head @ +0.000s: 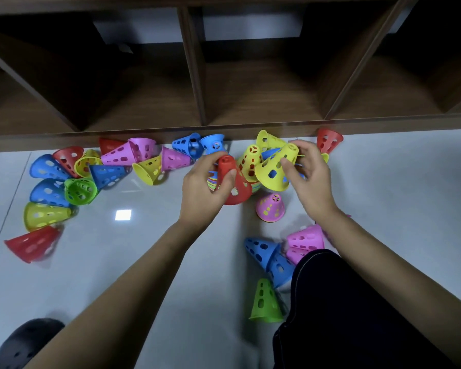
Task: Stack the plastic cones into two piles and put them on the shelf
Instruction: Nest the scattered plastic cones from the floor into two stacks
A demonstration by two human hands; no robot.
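My left hand (204, 186) grips a red cone (236, 187) over a multicoloured stack of cones (213, 183) on the floor, mostly hidden behind the hand. My right hand (308, 177) holds a yellow cone (273, 170), tilted with its tip up and right. Behind them another yellow cone (250, 161) stands on a second pile. A pink cone (270, 207) stands upright in front. Several loose cones lie on their sides at the left, such as a green cone (80, 190) and a red cone (33, 245).
The dark wooden shelf (224, 129) with open compartments runs along the floor right behind the cones. Blue (266, 253), pink (305, 238) and green (265, 302) cones lie near my knee (343, 302) at the lower right. A dark shoe (27, 339) is at the lower left.
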